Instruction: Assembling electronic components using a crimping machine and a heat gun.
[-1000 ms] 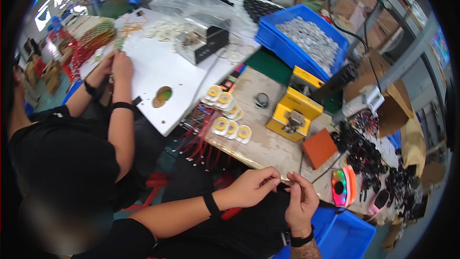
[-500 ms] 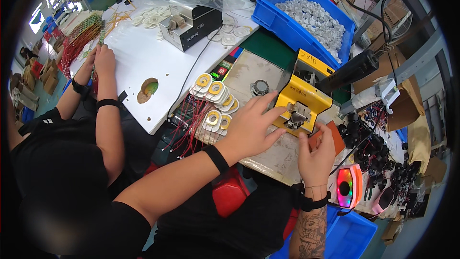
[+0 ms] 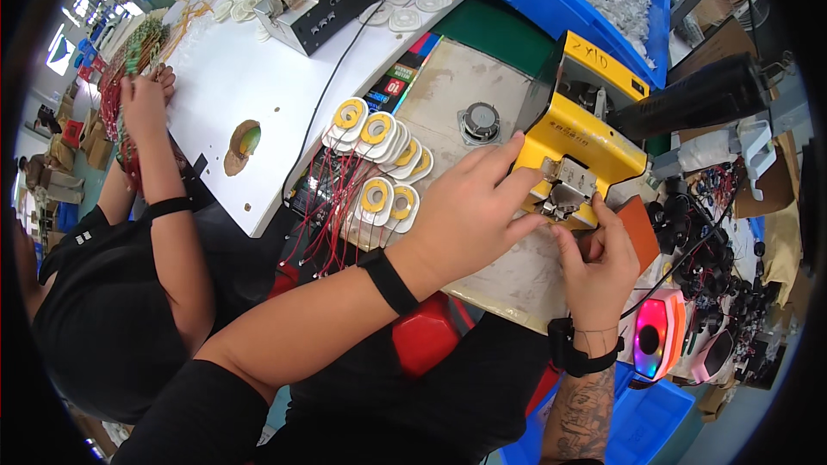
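Observation:
Both my hands are at the front of a yellow bench machine (image 3: pixel 579 133) with a small metal fixture (image 3: pixel 567 189). My left hand (image 3: pixel 465 215) reaches in from its left, fingers stretched against the yellow body and thumb at the fixture's lower edge. On the other side, my right hand (image 3: pixel 603 275) has its index fingertip at the machine's lower right corner and its thumb apart, below the fixture. I see no object between the fingers of either hand; anything small at the fixture is hidden. Left of my hands lie several white-rimmed yellow coils (image 3: pixel 376 127) with red wires (image 3: pixel 332 207).
A round dark metal part (image 3: pixel 480 123) lies on the worn board (image 3: pixel 504 280). Behind the machine stands a blue bin (image 3: pixel 551 0) of small clear pieces. A black cylindrical tool (image 3: pixel 689 99) juts right. A co-worker's hands (image 3: pixel 145 99) hold wire bundles at left. A lit pink device (image 3: pixel 659 336) sits right.
The whole view has shifted, with the machine appearing larger and farther right. My hands stay at the fixture, and my right thumb and index are nearer the machine. The co-worker's hands have moved.

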The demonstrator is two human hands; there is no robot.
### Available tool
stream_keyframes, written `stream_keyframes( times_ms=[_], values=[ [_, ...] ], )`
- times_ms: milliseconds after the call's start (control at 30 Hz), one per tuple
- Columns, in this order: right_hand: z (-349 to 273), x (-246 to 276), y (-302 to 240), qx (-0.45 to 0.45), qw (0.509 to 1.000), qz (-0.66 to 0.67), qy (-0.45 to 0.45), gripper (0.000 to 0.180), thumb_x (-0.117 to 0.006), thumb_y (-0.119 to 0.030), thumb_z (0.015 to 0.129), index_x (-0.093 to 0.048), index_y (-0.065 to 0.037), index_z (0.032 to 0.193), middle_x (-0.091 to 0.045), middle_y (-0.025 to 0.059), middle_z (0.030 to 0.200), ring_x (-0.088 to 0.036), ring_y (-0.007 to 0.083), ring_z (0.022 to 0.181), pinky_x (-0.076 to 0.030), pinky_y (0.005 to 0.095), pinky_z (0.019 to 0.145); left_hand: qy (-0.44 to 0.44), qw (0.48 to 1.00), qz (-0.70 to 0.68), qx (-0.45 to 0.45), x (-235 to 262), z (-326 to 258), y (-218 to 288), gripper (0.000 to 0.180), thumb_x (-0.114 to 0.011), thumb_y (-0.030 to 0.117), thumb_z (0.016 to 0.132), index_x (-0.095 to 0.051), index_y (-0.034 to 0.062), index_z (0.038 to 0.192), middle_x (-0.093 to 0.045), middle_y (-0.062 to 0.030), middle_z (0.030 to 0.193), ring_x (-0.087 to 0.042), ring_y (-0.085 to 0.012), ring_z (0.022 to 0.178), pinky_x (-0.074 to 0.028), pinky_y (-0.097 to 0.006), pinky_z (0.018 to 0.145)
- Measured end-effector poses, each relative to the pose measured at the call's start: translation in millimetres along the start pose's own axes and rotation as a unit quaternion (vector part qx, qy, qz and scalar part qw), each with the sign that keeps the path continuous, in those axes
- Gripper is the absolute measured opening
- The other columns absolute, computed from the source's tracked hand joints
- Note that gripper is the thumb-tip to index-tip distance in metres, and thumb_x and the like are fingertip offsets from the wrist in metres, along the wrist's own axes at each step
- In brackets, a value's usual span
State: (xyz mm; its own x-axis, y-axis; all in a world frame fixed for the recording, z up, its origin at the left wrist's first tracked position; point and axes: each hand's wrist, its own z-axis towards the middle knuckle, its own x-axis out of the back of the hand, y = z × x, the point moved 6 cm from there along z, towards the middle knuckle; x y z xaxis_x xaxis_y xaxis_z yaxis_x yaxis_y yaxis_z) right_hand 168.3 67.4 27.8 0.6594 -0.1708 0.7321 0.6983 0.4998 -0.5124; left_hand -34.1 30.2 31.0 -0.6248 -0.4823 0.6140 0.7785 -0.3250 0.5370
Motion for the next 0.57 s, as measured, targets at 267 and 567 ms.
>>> stream_keyframes(
  times_ms=[267, 567],
  values=[
    [7, 3, 8, -0.009, 0.999, 0.033, -0.017, 0.051, -0.092, -0.008, 0.087, -0.074, 0.001, 0.133, -0.044, -0.0045, 0.072, -0.037, 0.0054, 0.064, -0.032, 0.0223, 0.058, 0.010, 0.999, 0.028, -0.033, -5, -2, 2, 0.047, -0.093, 0.024, 0.078, -0.076, 0.0089, 0.119, -0.067, -0.0251, 0.140, -0.072, -0.0371, 0.105, -0.060, -0.043, 0.090],
    [6, -3, 7, 0.007, 1.000, 0.006, 0.019, 0.051, -0.095, -0.016, 0.083, -0.077, -0.003, 0.128, -0.041, -0.0009, 0.064, -0.038, 0.0092, 0.056, -0.031, 0.0286, 0.052, 0.002, 0.997, 0.054, -0.056, -11, -2, -3, 0.047, -0.093, 0.023, 0.077, -0.076, 0.0106, 0.119, -0.068, -0.0267, 0.140, -0.074, -0.0382, 0.103, -0.060, -0.043, 0.092]
  ],
)
